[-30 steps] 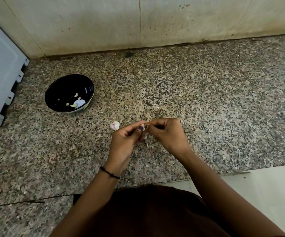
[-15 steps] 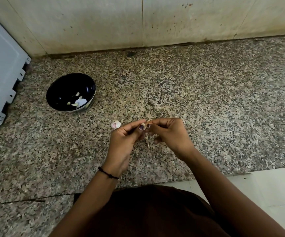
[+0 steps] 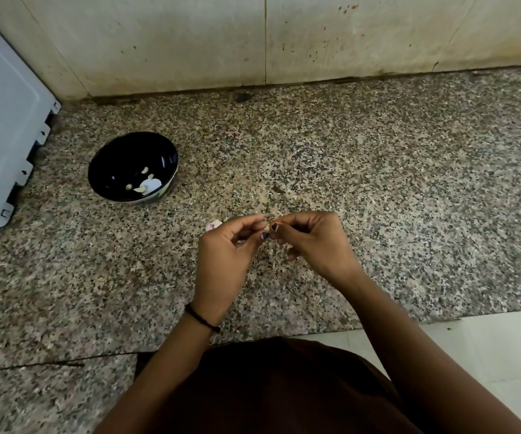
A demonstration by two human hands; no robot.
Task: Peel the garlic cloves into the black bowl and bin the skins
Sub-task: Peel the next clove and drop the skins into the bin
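Observation:
A small garlic clove (image 3: 266,227) is pinched between the fingertips of both hands over the granite counter. My left hand (image 3: 226,252) holds it from the left, my right hand (image 3: 311,241) from the right with thumb and forefinger on it; most of the clove is hidden. Another pinkish-white garlic piece (image 3: 213,225) lies on the counter just behind my left hand. The black bowl (image 3: 102,170) stands at the far left, with several peeled cloves (image 3: 146,183) inside.
A white appliance panel (image 3: 2,120) stands at the left edge beside the bowl. A stained wall (image 3: 265,42) closes the back of the speckled granite counter (image 3: 409,183). White floor tiles (image 3: 487,355) show past the counter's front edge at the right.
My hands stay together on the clove, with the fingers shifting slightly. The view has shifted a little; nothing else has moved.

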